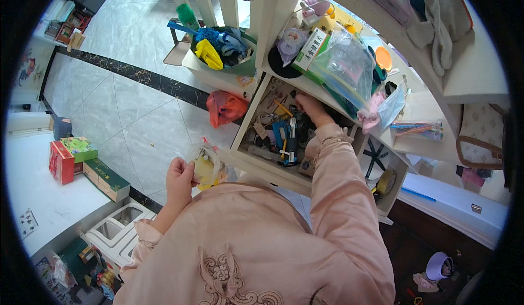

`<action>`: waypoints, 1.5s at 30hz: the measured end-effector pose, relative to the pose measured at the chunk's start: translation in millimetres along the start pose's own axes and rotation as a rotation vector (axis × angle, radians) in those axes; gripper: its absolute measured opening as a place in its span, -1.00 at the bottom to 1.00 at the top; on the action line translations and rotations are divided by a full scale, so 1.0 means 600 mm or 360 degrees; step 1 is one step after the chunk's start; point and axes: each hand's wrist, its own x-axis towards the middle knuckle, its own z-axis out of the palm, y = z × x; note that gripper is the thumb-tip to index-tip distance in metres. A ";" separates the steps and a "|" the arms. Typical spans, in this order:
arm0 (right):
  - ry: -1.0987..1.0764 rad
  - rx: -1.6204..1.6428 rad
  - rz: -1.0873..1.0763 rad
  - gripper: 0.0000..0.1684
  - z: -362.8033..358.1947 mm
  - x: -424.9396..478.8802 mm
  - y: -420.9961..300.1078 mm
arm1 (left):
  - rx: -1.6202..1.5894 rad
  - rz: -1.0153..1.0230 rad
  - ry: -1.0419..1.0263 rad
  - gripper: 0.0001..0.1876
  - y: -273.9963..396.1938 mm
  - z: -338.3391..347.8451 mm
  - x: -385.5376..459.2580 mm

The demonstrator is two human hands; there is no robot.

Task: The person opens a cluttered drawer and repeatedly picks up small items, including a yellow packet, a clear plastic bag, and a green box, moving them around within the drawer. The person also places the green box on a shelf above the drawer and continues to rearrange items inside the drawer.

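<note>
My left hand [179, 178] pinches the edge of a translucent plastic bag [210, 166], which has something pale yellow inside. The bag hangs in front of my body, beside the pulled-out wooden drawer [268, 177]. My right hand [312, 107] reaches deep into that drawer, its fingertips at a small dark round object [293, 94] near the back. Whether they grip it, I cannot tell. Around the hand lie a blue-and-black tool [292, 139], a yellow pencil-like stick [283, 107], a white coiled cable [268, 119] and other small items.
A second open drawer [393, 206] holds a tape roll [386, 182]. Above, the desk carries a medicine box [312, 50] and a clear zip bag [346, 69]. A red plastic bag [226, 108] and a green-lined bin [245, 67] stand left of the drawer. Gift boxes [106, 179] rest on the white table.
</note>
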 end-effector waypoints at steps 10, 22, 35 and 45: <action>0.0513 -0.1268 -0.0259 -0.41 0.083 0.015 -0.030 | 0.0003 0.0001 0.0004 -0.79 0.004 0.007 0.002; -0.0281 0.0908 0.0133 -0.86 -0.018 -0.026 -0.004 | -0.0016 0.0010 -0.0041 -0.78 -0.005 0.007 0.009; 0.0069 -0.1869 -0.0604 -0.86 0.032 -0.014 -0.010 | -0.0024 0.0048 -0.0069 -0.77 0.010 0.013 0.005; 0.0084 -0.1307 -0.0504 -0.77 0.032 -0.024 -0.032 | -0.0107 0.0197 -0.0104 -0.78 0.093 0.022 -0.044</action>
